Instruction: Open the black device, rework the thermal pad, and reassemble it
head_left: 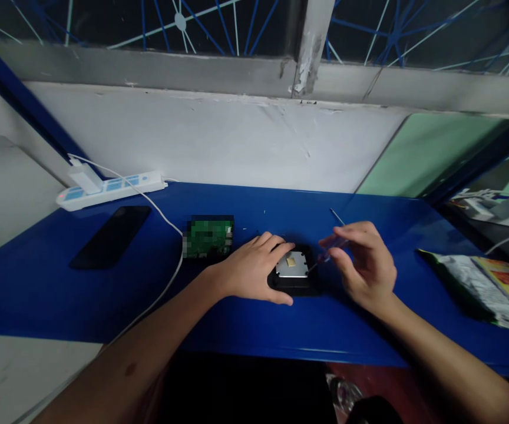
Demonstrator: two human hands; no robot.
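My left hand (261, 268) grips a small black plastic case (296, 288) on the blue table, thumb along its near side and fingers over its far left part. A silver metal plate (298, 271) with a small tan square pad (290, 262) lies in the case. Just right of it, my right hand (367, 265) pinches a screwdriver by its clear, purplish handle (334, 242); its tip is hard to make out near the plate's right edge. A thin metal shaft (336, 217) shows beyond my right fingers; whether it belongs to the same screwdriver, I cannot tell.
Left of the case sits a green circuit board (212, 235) in a dark housing. Further left are a black phone (111, 237), a white power strip (117, 187) with a charger, and its white cable (166, 215). A shiny packet (479, 288) lies right on the table (254, 330).
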